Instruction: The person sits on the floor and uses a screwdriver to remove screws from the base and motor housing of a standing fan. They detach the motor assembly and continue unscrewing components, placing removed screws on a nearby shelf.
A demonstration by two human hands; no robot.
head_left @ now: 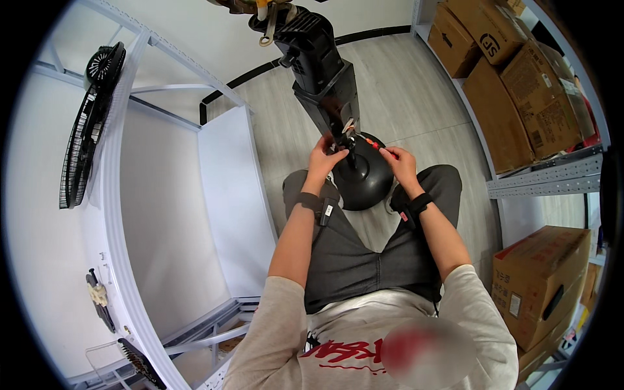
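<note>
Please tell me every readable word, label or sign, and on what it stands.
Wording left unquoted.
Shirt: large red lettering, partly blurred.
Upper box: bold black sign.
Middle box: print too small to read.
Lower box: large print; white label too small to read.
Wrist devices: labels too small to read.

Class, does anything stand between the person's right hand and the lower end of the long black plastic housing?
Nothing visible blocks it: the slim red screwdriver in the right hand points across that gap. The left hand is on the left of the black housing. Tip contact is too small to tell.
</note>
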